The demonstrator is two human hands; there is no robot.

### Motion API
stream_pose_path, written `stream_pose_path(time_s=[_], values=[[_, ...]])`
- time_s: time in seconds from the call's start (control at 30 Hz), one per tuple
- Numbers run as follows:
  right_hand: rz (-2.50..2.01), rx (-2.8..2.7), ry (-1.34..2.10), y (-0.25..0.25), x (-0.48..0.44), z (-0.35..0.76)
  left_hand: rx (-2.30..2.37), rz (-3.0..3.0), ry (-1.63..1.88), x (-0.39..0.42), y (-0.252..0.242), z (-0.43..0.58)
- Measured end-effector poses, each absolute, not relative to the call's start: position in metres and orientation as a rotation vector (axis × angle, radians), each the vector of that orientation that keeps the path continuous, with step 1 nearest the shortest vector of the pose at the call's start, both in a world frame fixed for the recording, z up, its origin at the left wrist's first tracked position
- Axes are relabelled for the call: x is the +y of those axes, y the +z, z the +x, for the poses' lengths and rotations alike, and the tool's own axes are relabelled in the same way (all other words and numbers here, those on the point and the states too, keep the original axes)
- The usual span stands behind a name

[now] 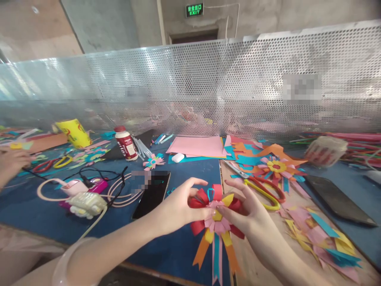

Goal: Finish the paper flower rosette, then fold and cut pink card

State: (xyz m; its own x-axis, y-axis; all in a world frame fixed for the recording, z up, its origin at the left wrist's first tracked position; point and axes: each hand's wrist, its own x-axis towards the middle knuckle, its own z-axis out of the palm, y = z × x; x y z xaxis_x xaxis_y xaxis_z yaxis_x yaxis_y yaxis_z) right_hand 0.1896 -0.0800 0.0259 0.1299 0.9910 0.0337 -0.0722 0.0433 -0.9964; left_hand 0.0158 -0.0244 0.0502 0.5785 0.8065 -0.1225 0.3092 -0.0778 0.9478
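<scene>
Between both hands I hold a paper flower rosette (pixel 217 224) over the front of the table. It has red looped petals, a pink and yellow centre, a small blue loop at the top and orange, pink and blue ribbon tails hanging down. My left hand (pixel 190 204) grips its left side, the thumb on the pink centre. My right hand (pixel 245 206) closes on the right side, thumb pressed by the yellow middle and index finger raised. Just beyond my right hand lie scissors (pixel 262 192) with red and yellow handles. A black phone (pixel 153 194) rests left of my left hand.
A finished paper flower (pixel 274 167) lies among orange and blue cut paper. Pink sheets (pixel 196 146), a white earbud case (pixel 177 157), a red-capped bottle (pixel 125 143), chargers with cables (pixel 86 202), another phone (pixel 341 200) and paper scraps (pixel 324 234) surround the hands. Another person's hand (pixel 13 163) is far left.
</scene>
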Motion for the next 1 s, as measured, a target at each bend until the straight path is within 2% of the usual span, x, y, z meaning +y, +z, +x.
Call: stream_pose_path(time_s=[0.17,0.4,1.0], values=[[-1.187,-1.146,1.140,0.029,-0.077,0.193,0.938,1.645,0.645,-0.029,0.047,0.024],[-1.217,-1.197,1.171,0.027,-0.073,0.197,0.937,1.694,0.568,-0.028,0.050,0.024],[-1.167,-1.245,1.266,0.033,-0.068,0.201,0.983,1.704,0.638,-0.033,0.053,0.027]])
